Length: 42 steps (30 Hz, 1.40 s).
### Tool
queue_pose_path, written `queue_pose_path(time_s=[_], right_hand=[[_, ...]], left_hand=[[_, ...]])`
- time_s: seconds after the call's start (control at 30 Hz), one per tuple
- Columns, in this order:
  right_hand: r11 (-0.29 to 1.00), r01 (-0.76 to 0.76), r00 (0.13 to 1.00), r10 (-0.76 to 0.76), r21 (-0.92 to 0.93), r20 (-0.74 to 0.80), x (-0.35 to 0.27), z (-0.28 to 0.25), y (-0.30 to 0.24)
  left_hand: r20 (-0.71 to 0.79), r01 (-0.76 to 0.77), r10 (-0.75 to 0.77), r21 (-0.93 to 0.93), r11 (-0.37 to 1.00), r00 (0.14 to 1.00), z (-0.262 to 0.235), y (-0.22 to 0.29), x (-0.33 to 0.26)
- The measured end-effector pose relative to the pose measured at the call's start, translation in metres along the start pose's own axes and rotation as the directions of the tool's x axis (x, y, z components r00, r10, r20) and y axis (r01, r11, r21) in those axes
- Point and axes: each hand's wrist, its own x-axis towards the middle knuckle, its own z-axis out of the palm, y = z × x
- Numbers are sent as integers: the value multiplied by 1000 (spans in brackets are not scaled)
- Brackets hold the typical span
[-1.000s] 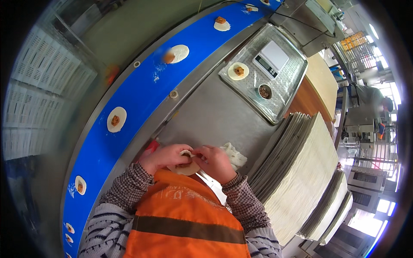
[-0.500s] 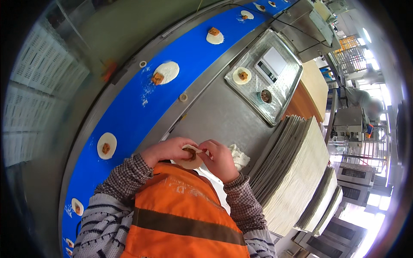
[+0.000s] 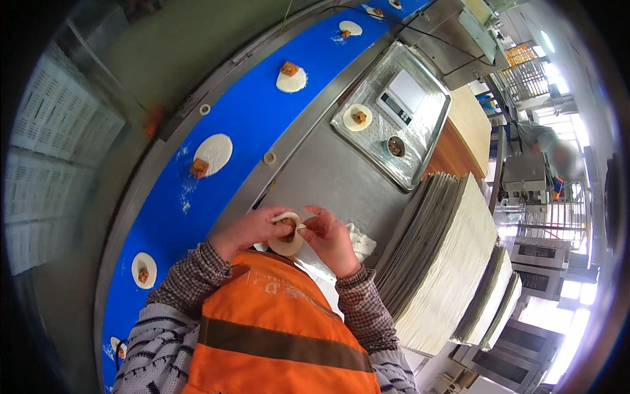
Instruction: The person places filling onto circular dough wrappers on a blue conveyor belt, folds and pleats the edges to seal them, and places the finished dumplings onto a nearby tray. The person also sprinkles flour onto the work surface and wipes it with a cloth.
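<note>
A blue conveyor belt (image 3: 243, 138) curves from the lower left to the top of the view, and its far end runs out of the picture. On it lie round dough wrappers with a lump of filling each: one (image 3: 211, 155) near the middle, one (image 3: 291, 78) further up, one (image 3: 144, 269) lower left, and smaller ones at both ends that are hard to make out. Beside the belt runs a steel table (image 3: 341, 190). To the right stands a stack of flat trays (image 3: 446, 262), its lower part cut off by the view's rim. A weighing scale (image 3: 394, 111) under clear film sits further along the table, with a filled wrapper (image 3: 357, 117) on it.

Close to the chest, partly hidden by the orange vest (image 3: 269, 328), the left hand (image 3: 246, 231) and right hand (image 3: 330, 238) both pinch one dumpling wrapper (image 3: 287, 240), held between them just above the table. Its brown filling shows at the top. A white lump (image 3: 361, 240) behind the right hand is too hidden to identify.
</note>
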Motion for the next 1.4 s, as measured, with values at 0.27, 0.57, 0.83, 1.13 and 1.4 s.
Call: queue_pose_path(time_s=[0.27,0.57,0.83,1.13,1.4], right_hand=[[946,94,994,-73,-309,79,12,-14,-8],[1000,2,1000,-2,11,16,17,-28,7],[831,261,959,-281,-491,35,28,-40,0],[947,81,992,-108,-312,-70,25,-39,9],[980,-11,1000,7,-201,-22,32,-41,5]], left_hand=[[106,94,-155,438,894,982,-6,23,22],[11,62,-61,-201,978,998,-2,12,40],[-79,128,-107,343,930,991,6,26,54],[-30,163,-160,133,978,987,5,23,63],[-94,-148,215,466,872,972,11,7,73]])
